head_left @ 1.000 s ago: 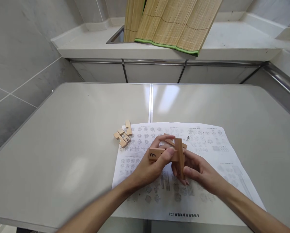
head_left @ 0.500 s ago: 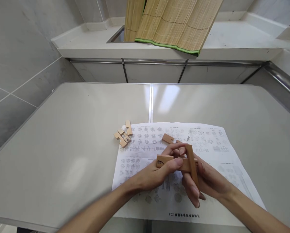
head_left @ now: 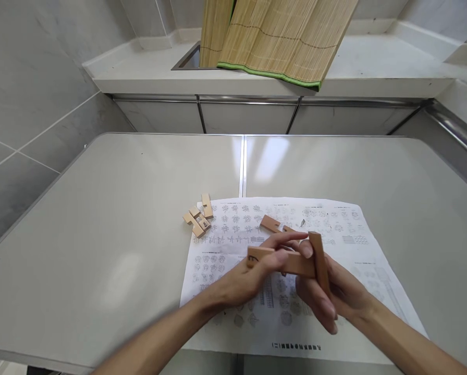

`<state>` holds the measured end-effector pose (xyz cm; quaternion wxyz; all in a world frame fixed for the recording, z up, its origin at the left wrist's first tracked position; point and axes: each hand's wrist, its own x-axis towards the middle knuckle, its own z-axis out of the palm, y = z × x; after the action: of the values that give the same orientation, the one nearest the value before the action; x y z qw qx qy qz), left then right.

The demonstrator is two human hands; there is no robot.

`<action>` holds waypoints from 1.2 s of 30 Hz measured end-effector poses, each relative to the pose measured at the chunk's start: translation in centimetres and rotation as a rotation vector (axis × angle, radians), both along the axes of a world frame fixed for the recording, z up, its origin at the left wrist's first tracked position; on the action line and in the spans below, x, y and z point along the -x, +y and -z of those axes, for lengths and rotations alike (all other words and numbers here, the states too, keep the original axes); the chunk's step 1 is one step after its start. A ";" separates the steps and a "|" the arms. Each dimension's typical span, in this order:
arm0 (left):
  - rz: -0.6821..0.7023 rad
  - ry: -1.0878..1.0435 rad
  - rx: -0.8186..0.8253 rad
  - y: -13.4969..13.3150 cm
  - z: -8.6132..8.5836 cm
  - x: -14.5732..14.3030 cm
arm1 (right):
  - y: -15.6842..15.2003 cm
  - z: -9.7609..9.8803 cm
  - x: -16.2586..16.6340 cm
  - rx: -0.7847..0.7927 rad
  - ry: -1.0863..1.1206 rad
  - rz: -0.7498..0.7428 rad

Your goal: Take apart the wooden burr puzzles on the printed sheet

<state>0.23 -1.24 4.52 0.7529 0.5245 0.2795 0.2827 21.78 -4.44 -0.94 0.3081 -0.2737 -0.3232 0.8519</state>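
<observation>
My left hand (head_left: 253,276) pinches a horizontal wooden bar (head_left: 286,262) marked with a dark sign at its left end. An upright wooden bar (head_left: 320,260) crosses the horizontal one at its right end, and my right hand (head_left: 335,294) grips it from behind. Both bars hang just above a printed instruction sheet (head_left: 335,229) lying on the table. A loose wooden piece (head_left: 271,224) lies on the sheet just beyond my fingers. Several more wooden pieces (head_left: 199,214) sit in a small pile at the sheet's top left corner.
The grey table (head_left: 112,219) has a seam down its middle and a rounded left edge. Behind it a white counter (head_left: 374,67) carries a rolled bamboo mat (head_left: 280,36) over a sink opening. Tiled floor lies at the left.
Both hands drew the crossed bars toward me and to the right, uncovering the loose piece on the sheet. The upright bar now sits at the horizontal bar's right end.
</observation>
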 end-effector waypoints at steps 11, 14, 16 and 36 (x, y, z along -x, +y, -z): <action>-0.347 0.065 0.086 1.2 0.3 0.2 | 2.9 -3.2 -0.6 -0.366 -0.775 0.565; -0.389 0.175 0.076 1.4 0.5 0.1 | 3.5 -2.4 -0.9 -0.600 -1.071 0.555; -0.409 0.278 -0.018 1.4 0.6 0.2 | 3.7 -1.8 -1.0 -0.740 -1.163 0.579; -0.012 0.698 -1.259 1.3 3.4 0.3 | 4.0 -0.1 -1.1 -1.028 -1.203 0.556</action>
<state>-0.05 0.06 1.15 0.1729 0.9174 0.2905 0.2102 22.88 -0.40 -0.88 0.3685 -0.5764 -0.7013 0.2003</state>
